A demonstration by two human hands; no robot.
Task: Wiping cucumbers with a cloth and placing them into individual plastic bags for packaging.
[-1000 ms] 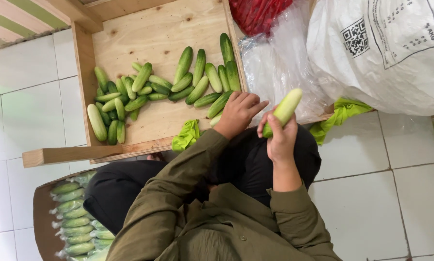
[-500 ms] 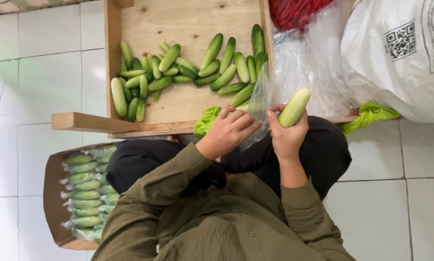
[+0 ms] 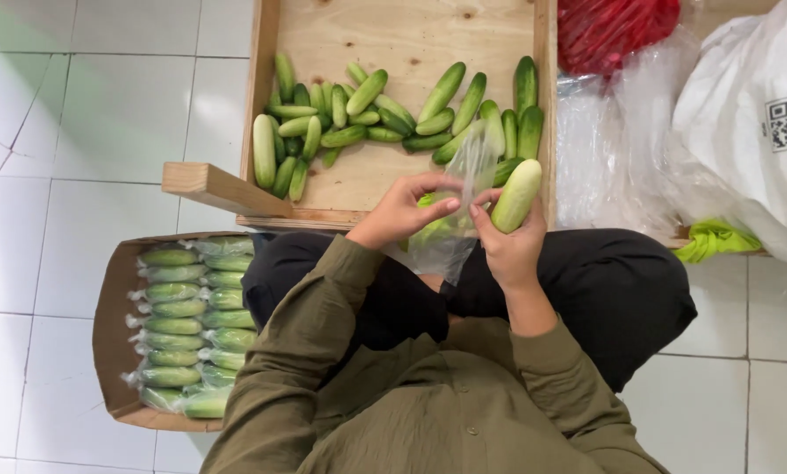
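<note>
From the head camera, the right hand [image 3: 509,250] is gripping a pale cucumber [image 3: 516,195] while also pinching the clear plastic bag [image 3: 457,215]; the left hand [image 3: 402,211] is pinching the bag's other edge, pulling the mouth apart. The bagging step appears underway, and the cucumber would need a wide enough opening. Loose cucumbers [image 3: 367,114] are lying in the wooden tray [image 3: 547,105]; wrapped ones are filling a cardboard box [image 3: 111,325].

Glossy clear plastic bag [image 3: 450,233], matt wooden crate [image 3: 393,35]
</note>
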